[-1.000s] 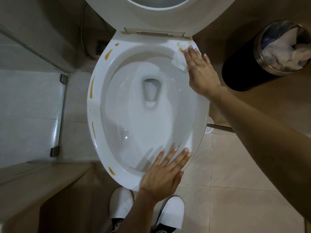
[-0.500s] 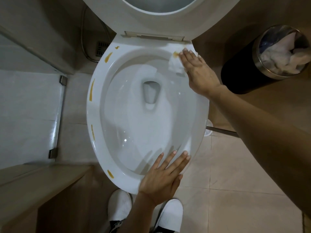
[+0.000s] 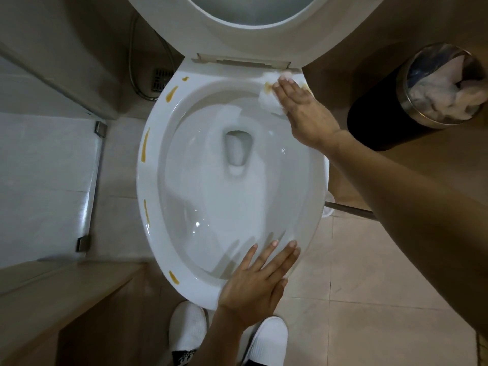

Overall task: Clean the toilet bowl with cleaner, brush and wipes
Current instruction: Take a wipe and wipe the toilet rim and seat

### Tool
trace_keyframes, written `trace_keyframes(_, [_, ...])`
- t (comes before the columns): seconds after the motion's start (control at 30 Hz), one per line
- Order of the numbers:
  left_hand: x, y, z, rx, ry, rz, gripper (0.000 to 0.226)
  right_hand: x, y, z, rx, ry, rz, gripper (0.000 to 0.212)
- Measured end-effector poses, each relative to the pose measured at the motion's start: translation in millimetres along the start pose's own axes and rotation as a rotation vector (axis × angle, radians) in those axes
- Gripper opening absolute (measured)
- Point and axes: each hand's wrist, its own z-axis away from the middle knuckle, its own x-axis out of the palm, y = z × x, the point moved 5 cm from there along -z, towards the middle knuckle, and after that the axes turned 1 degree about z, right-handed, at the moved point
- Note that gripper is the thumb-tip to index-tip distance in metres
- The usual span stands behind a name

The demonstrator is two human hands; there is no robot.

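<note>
Arms: both forearms bare to the frame edge, no sleeves visible.
Left hand (image 3: 253, 283): bare; no glove, ring or watch.
Right hand (image 3: 303, 112): bare; no glove, ring or watch.
Shoes (image 3: 266, 339): white, ribbed knit uppers.
Socks (image 3: 183, 357): black with white pattern.

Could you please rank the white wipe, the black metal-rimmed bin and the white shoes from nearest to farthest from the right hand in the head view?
From the right hand:
1. White wipe, under its fingers on the back rim.
2. Black metal-rimmed bin, to its right.
3. White shoes, at the bowl's front.
</note>
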Motion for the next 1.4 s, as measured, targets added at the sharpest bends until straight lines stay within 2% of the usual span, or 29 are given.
trace_keyframes(0.2, [1.8, 0.0, 0.5, 0.004, 0.008, -0.006, 0.054, 3.2, 10.4, 42.2, 0.115, 0.013, -0.101, 0.055])
trace_keyframes(0.53, [-0.3, 0.7, -0.8, 0.013, 0.016, -0.01, 0.057, -4.2, 8.9, 19.9, 0.162, 0.002, -0.133, 0.055])
trace_keyframes(0.87, [2.7, -0.3, 0.5, 0.007, 0.009, -0.061, 0.054, 14.9, -1.7, 107.1, 0.234, 0.07, -0.264, 0.052])
trace_keyframes(1.17, [2.1, 1.6, 0.2, 0.025, 0.065, -0.075, 0.06, 32.5, -33.2, 187.4, 0.216, 0.043, -0.326, 0.053])
trace_keyframes(1.4, [3.8, 0.8, 0.4, 0.028, 0.073, -0.096, 0.059, 44.2, -50.6, 223.5, 0.199, -0.022, -0.341, 0.064])
